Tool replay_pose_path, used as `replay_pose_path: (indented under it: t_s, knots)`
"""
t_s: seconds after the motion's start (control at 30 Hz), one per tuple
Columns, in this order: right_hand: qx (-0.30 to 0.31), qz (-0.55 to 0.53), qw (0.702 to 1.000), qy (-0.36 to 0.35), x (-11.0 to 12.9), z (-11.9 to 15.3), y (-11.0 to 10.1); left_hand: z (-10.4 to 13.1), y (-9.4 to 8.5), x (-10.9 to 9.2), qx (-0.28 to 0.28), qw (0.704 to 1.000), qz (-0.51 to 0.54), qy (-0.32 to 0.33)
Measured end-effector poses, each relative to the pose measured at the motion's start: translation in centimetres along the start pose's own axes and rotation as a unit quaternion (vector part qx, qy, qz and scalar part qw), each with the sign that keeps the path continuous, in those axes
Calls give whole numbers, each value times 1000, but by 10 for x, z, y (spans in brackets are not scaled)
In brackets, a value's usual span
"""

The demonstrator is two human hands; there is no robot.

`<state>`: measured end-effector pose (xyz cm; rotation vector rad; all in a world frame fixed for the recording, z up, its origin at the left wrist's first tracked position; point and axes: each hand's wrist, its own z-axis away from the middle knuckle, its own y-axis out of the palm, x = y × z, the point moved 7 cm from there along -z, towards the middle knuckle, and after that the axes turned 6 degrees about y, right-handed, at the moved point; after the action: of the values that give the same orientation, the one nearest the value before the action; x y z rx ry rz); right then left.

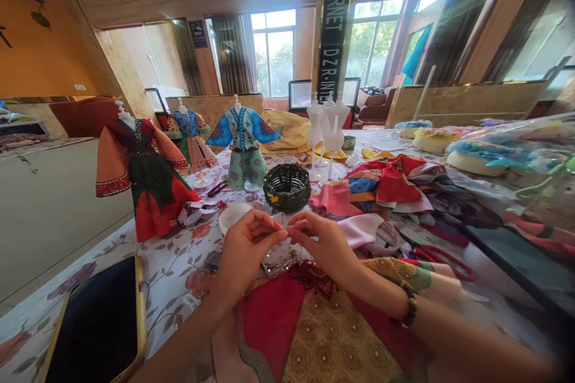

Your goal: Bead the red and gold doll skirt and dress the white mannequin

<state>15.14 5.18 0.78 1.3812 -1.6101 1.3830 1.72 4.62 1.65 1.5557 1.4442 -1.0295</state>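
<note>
My left hand [246, 249] and my right hand [324, 243] meet fingertip to fingertip over the table, each closed in a pinch. Whatever lies between the fingertips is too small to make out. Below them is a clear tray of small shiny beads [279, 258]. A doll-sized garment [342, 335] in red and patterned gold spreads out under my wrists, toward me. Just past my fingers stand a white round tub [233, 215] and a dark woven basket [287, 187].
Three dressed doll mannequins, one in a red and green gown [150, 179], stand at left; bare white mannequins [335, 125] stand behind the basket. A phone [96, 323] lies near left. Fabric pieces [390, 185], red-handled scissors [449, 258] and flower-trimmed hats [476, 155] are at right.
</note>
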Motion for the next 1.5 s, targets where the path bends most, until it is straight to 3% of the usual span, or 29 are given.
replay_pose_path:
  t_s: [0.3, 0.5, 0.93, 1.27, 1.5]
  knots:
    - [-80, -20, 996, -26, 15, 1, -17, 3, -3, 3, -28, 995, 92, -39]
    - [-76, -33, 996, -23, 13, 0, -15, 4, 0, 7, -17, 987, 144, -70]
    - [-75, 8, 996, -54, 18, 0, -14, 6, 4, 7, 5, 987, 146, -72]
    - [-82, 119, 978, -153, 31, 7, -16, 8, 8, 4, 13, 989, 131, -71]
    - [-86, 145, 971, -167, 46, 9, -23, 7, 9, 2, 13, 988, 140, -58]
